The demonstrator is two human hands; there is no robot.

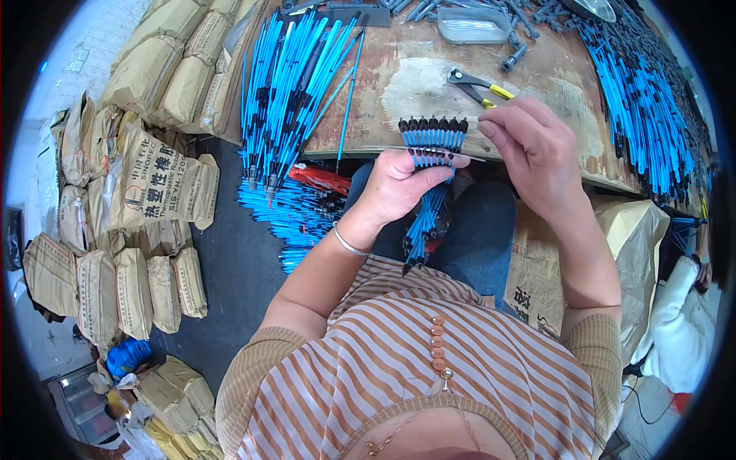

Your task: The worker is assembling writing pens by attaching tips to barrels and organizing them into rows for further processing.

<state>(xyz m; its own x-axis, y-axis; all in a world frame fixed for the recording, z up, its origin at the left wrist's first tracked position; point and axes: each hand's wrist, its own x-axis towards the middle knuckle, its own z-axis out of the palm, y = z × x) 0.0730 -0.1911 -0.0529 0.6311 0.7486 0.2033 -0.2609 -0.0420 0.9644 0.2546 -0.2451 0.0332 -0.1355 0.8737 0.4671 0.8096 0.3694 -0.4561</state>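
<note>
At the near edge of the counter [568, 107], the fingers of the left hand [396, 188] grasp a bundle of blue sticks [434, 139], its long axis running near to far, while the right hand [539, 149] is apart on its right, fingers bent, whether holding something I cannot tell.

On the table [425, 65], rods [287, 96] lie left and a rod pile [644, 115] right, with pliers [477, 82] between and a tray [474, 27] behind them. Before the near edge, the left hand [399, 188] holds a rod bundle [433, 139] above the lap [479, 222]; sacks [146, 73] stand far left.
</note>
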